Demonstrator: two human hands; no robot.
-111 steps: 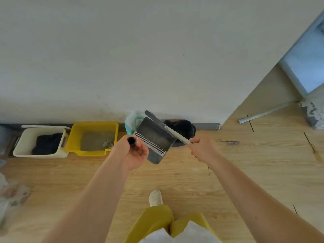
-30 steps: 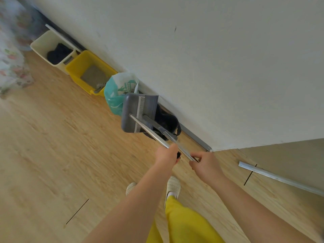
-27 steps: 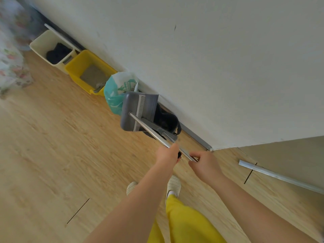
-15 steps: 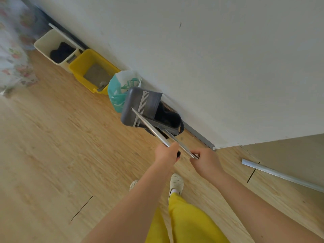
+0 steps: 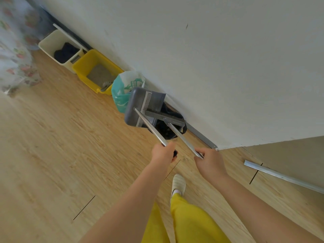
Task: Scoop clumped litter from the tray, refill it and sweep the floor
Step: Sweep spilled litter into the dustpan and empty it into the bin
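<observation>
My left hand (image 5: 164, 152) grips the metal handle of a grey dustpan (image 5: 140, 104), held above the floor with its comb edge showing. My right hand (image 5: 209, 161) grips the metal handle of the broom (image 5: 165, 118), whose dark head lies across the dustpan. Both hang over a black bag (image 5: 166, 130) by the wall. To the left along the wall stands the yellow litter tray (image 5: 91, 67) with grey litter and a scoop (image 5: 106, 84) in it. A teal and white litter bag (image 5: 125, 88) stands between tray and dustpan.
A cream bin (image 5: 57, 42) with dark cloth inside stands left of the tray. A floral cloth (image 5: 12, 50) hangs at the far left. A metal strip (image 5: 280, 176) lies on the wooden floor at right. My slippered foot (image 5: 178, 184) is below my hands.
Broom and dustpan have swung from in front of my chest down to the right of the tray, over the black bag. In the last second the two handles have spread slightly apart.
</observation>
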